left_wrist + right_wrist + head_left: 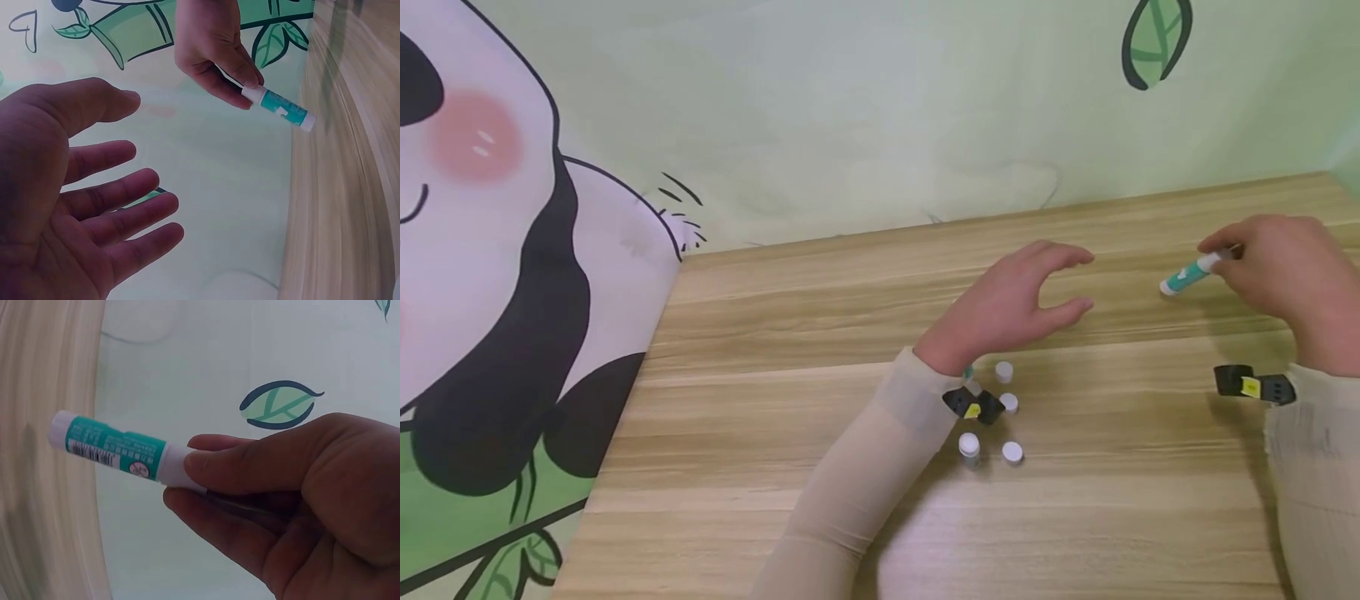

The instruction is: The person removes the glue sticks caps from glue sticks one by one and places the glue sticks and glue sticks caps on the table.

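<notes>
My right hand (1288, 262) pinches a glue stick (115, 447) by its white end between thumb and fingers. The tube has a teal label with a barcode, and its other white end points down and left, above the table. To the left, my left hand (1011, 300) is held over the table with thumb and fingers spread apart and nothing in the grasp. In the left wrist view its palm and fingers (119, 206) show bare, with the glue stick beyond them.
Below my left wrist, a small white-topped tube (969, 447) stands upright beside three white caps (1012, 452). A teal bit (968, 372) shows there, mostly hidden by the wrist. Behind the wooden table (760, 333) rises a wall (850, 125) with panda and leaf drawings.
</notes>
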